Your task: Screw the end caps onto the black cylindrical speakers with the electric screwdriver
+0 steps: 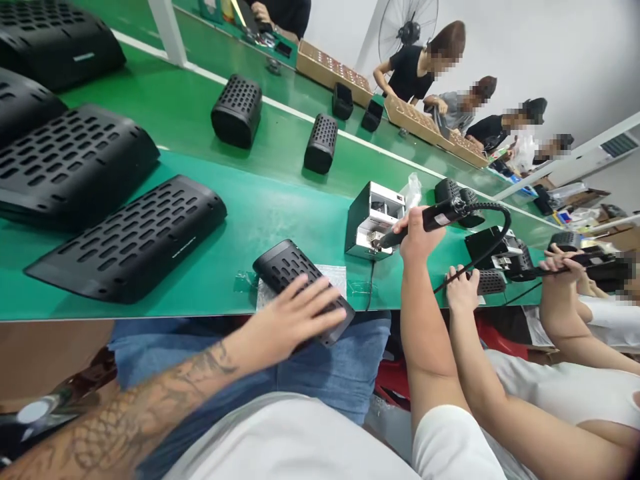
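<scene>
My left hand (300, 313) lies with its fingers spread over a black slotted housing (283, 261) at the table's front edge. Bubble wrap (334, 275) sits under that housing, taped to the green table. In my right hand (419, 241), closed around it, is a black electric screwdriver (443, 215) with a cable at its back end. Its tip points left, at the front of a small black-and-silver screw feeder (373, 223). Whether a screw is on the tip cannot be made out.
Larger slotted black housings (140, 243) lie to the left. Smaller black housings (321, 143) stand farther back. To my right, a co-worker's hand (463, 288) rests by another housing (491, 282). More people work beside cardboard trays (335, 67) across the table.
</scene>
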### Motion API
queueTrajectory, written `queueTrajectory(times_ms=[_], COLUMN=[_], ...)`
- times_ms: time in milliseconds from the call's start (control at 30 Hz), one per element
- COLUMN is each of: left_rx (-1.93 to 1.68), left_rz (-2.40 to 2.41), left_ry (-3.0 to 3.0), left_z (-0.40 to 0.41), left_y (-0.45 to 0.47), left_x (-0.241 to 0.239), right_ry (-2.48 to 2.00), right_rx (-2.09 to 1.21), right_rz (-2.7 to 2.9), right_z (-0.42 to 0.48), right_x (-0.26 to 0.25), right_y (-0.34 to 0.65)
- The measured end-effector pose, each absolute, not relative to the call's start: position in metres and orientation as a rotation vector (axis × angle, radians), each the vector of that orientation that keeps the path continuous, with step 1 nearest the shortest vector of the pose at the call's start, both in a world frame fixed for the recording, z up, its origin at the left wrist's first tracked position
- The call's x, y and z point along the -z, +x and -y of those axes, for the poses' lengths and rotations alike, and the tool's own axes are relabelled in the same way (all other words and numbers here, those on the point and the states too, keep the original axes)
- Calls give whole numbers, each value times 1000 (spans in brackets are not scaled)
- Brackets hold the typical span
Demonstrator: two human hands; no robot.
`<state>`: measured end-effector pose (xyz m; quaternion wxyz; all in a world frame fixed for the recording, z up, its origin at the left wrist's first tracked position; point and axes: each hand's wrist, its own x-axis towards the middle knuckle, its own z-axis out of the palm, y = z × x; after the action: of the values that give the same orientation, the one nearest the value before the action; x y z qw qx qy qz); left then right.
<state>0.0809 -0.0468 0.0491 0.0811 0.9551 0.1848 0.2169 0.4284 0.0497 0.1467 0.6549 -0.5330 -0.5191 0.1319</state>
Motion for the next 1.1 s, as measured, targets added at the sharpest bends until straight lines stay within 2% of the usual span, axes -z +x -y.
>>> queueTrajectory(times_ms=[133,267,633,767,900,1000,1100], left_rx=[-319,-363,-238,-408,-721,-922,-911], left_rz=[-616,-922,-860,-1141,-1534,-1395,-1314], left_ry=[2837,2786,2808,2674,2095,1607,1488], left_z=[-19,-24,-31,-44,-108,-179,-248], left_y=[93,101,76,56,74,126,197], left_x=[-92,-90,-94,-95,-111,-131,-152], right_ry=[-1160,-1163,-680,-621,-523,-629,-827], right_rx=[-280,-353,-475,-544,-617,-639,-625], right_rz=[1114,1144,1244,1206,1212,1152,1105], right_z=[-48,-20,69,94,103,98,92], right_x=[-138,-154,-199,-208,-188,-160,-138], right_y=[429,420,386,413,431,432,445])
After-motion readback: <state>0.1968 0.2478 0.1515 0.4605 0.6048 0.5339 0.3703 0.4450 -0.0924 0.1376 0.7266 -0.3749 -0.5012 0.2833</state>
